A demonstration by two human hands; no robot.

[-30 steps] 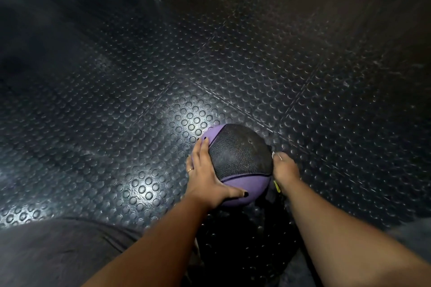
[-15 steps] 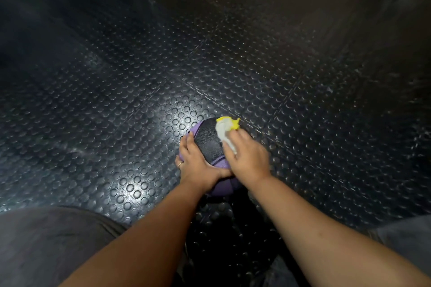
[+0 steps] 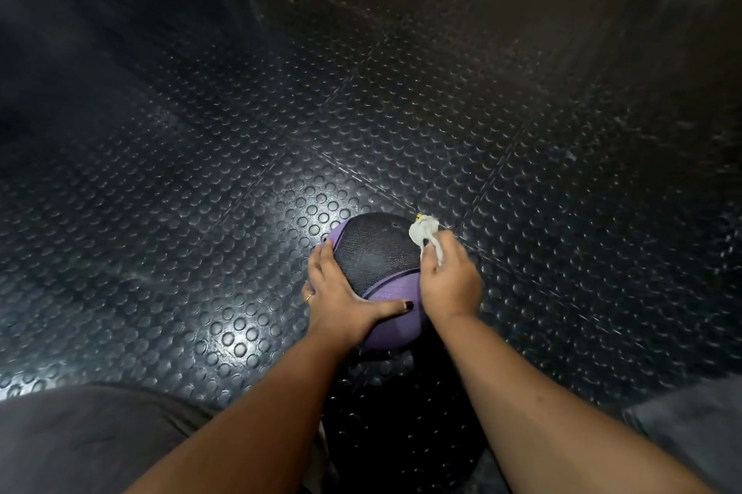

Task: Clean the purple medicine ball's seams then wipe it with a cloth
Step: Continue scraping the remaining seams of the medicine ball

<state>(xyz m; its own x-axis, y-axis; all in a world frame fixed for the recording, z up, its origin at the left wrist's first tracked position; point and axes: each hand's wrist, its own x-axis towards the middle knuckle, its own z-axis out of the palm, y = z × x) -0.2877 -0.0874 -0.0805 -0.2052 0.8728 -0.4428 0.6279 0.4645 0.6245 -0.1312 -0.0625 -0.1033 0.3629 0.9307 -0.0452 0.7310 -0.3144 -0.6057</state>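
The purple and black medicine ball (image 3: 375, 265) sits on the studded rubber floor just ahead of me. My left hand (image 3: 341, 297) lies flat on its left side, fingers straight and thumb stretched across the purple panel. My right hand (image 3: 447, 277) is at the ball's right edge and pinches a small white cloth (image 3: 423, 234) with a bit of yellow at its tip. The cloth touches the upper right edge of the black panel. A seam between black and purple runs under both hands.
Black rubber floor tiles (image 3: 281, 132) with raised round studs spread all around. My knees in dark fabric fill the bottom left (image 3: 80, 437) and bottom right (image 3: 690, 421) corners. The far floor is dim.
My right hand with the cloth has slid from the top of the ball over to its right edge. My left hand keeps its place on the ball's left side.
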